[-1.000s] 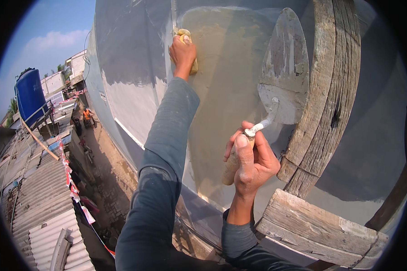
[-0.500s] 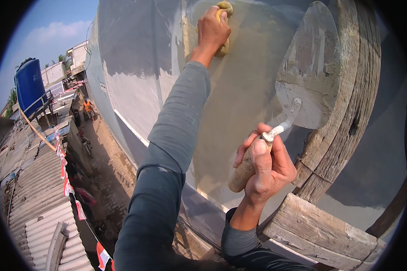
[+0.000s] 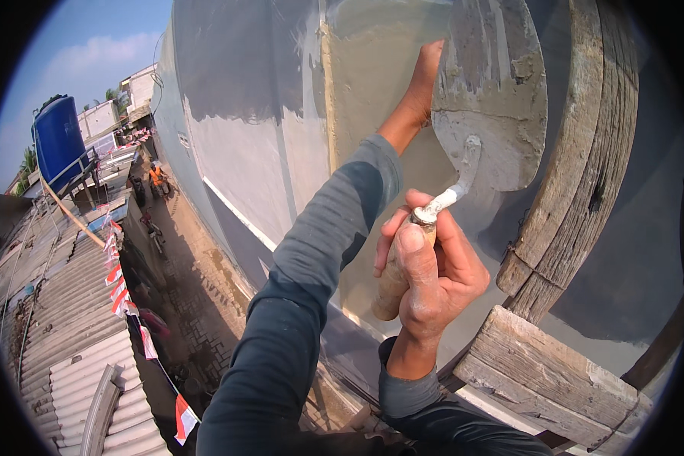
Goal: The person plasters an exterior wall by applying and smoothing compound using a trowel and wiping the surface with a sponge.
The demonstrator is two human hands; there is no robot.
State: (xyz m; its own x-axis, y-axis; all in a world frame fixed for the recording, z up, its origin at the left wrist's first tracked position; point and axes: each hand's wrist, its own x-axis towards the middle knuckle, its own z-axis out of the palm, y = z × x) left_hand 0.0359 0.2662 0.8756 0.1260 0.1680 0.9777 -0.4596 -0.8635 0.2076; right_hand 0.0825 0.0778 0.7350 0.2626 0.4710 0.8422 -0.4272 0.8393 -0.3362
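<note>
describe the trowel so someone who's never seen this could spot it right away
Start at the big grey wall with its wet tan plaster patch. In front of it, the right hand grips a wooden handle; a white-caked neck leads up to the trowel, a flat rounded metal blade smeared with grey mortar, unlike the weathered planks beside it.

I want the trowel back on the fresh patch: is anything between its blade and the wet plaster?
Yes. The trowel, held in the right hand, has the left hand partly behind its blade, pressed to the wet plaster. The wooden scaffold post stands just right.
</note>
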